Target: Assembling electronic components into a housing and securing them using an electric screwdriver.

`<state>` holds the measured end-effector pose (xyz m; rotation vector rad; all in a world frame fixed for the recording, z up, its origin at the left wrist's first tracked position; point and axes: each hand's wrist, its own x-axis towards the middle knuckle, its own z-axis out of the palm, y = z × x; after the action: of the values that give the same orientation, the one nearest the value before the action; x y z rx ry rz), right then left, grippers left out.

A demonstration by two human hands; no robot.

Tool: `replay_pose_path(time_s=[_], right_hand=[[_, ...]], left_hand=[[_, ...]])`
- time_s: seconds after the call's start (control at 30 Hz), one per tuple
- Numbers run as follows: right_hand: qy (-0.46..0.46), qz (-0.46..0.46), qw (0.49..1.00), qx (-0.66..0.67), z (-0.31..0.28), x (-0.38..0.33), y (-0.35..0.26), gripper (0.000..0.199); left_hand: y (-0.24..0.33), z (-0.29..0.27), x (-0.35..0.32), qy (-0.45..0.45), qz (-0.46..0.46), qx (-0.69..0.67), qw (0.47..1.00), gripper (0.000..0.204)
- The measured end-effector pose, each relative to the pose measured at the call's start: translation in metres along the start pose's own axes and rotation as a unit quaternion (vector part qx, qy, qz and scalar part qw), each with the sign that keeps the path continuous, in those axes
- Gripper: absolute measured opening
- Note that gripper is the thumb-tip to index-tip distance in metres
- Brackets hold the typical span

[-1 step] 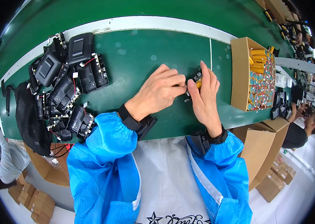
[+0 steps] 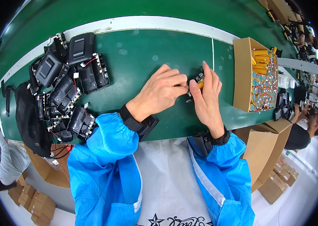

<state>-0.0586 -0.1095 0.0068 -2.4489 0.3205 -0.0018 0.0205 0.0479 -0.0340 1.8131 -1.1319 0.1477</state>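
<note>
Over the green worktop, my right hand (image 2: 208, 97) is closed around a small black electronic housing (image 2: 200, 77), its thumb lying along the near side. A yellow cylindrical battery (image 2: 200, 85) shows between that thumb and the fingers. The palm and fingers hide most of the housing. My left hand (image 2: 162, 90) is curled, with thumb and forefinger pinched together at the housing's left edge. Whatever sits in that pinch is too small and covered to make out. A small white connector (image 2: 188, 100) shows just below the fingertips.
Several black housings (image 2: 63, 92) with circuit boards and red wires lie heaped at the left, beside a black mesh bag (image 2: 31, 116). To the right stands a cardboard box (image 2: 242, 75) packed with yellow batteries (image 2: 262, 64). Other people sit at both sides.
</note>
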Motion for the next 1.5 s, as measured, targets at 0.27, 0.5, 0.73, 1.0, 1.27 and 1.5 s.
replay_pose_path(time_s=[0.27, 0.5, 0.73, 1.0, 1.27, 1.5], right_hand=[[0.032, -0.02, 0.998, -0.04, 0.006, 0.001, -0.003, 0.065], [0.038, -0.028, 0.998, -0.039, 0.007, 0.0, -0.005, 0.064], [0.062, -0.03, 0.997, -0.036, -0.004, 0.003, -0.007, 0.064], [0.117, -0.055, 0.991, 0.037, 0.003, -0.009, 0.003, 0.061], [0.176, -0.032, 0.984, 0.012, -0.145, 0.054, 0.054, 0.022], [0.016, -0.038, 0.985, -0.17, -0.176, 0.141, 0.122, 0.022]], left_hand=[[-0.001, -0.001, -0.004, 0.03, -0.031, 0.043, 0.998, 0.014], [0.001, -0.007, -0.005, -0.025, -0.127, 0.008, 0.992, 0.012], [0.016, -0.014, 0.01, -0.053, -0.115, 0.002, 0.992, 0.05], [0.052, 0.007, 0.022, -0.108, -0.158, 0.098, 0.977, 0.091], [0.044, -0.01, 0.074, -0.126, -0.236, 0.189, 0.945, 0.093], [-0.058, -0.035, 0.17, -0.089, -0.347, 0.262, 0.896, 0.097]])
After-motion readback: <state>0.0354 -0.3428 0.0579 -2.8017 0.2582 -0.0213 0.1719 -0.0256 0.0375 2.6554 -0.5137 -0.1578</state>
